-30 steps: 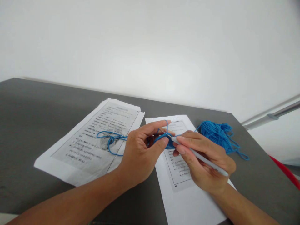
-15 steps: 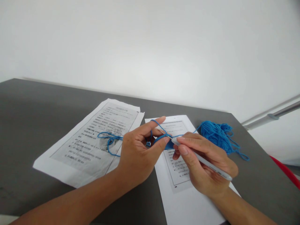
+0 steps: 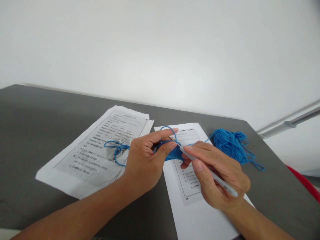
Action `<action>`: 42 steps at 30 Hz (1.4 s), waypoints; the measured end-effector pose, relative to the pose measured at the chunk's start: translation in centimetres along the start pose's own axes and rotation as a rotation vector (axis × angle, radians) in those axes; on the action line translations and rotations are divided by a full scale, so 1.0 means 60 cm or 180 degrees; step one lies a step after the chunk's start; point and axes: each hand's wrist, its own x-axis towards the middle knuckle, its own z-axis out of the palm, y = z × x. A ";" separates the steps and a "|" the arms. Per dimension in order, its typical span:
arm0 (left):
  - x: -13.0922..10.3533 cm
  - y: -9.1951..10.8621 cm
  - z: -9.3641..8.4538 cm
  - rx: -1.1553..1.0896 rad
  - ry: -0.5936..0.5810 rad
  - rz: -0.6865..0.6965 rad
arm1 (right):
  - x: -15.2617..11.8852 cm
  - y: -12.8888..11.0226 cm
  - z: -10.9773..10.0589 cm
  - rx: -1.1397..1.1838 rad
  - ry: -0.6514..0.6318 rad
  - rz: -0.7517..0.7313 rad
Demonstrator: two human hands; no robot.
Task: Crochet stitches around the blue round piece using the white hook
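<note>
Left hand (image 3: pixel 143 160) pinches blue stitched piece (image 3: pixel 175 153); right hand (image 3: pixel 225 166) grips hook (image 3: pixel 224 185). Risk: yarn loop (image 3: pixel 167 126) at left hand looks slack, could slip off if tension drops.

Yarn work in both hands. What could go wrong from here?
The yarn loop arcs loosely by the left hand's index finger; it might slip off.

The hook, in the right hand, has its tip right at the blue worked piece; it could split or miss a strand.

The yarn pile lies unwound with stray loops, so it may tangle when pulled.
</note>
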 end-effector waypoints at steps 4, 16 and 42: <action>0.004 0.003 -0.002 -0.0140 -0.0023 -0.0084 | 0.000 0.000 -0.002 -0.0259 -0.0025 -0.0185; 0.011 0.016 0.001 -0.2185 -0.0117 -0.1151 | -0.019 -0.008 0.010 -0.1574 -0.0691 -0.0930; 0.034 0.024 -0.047 -0.0825 -0.0615 -0.0662 | 0.022 0.002 -0.052 -0.0873 -0.0867 -0.0725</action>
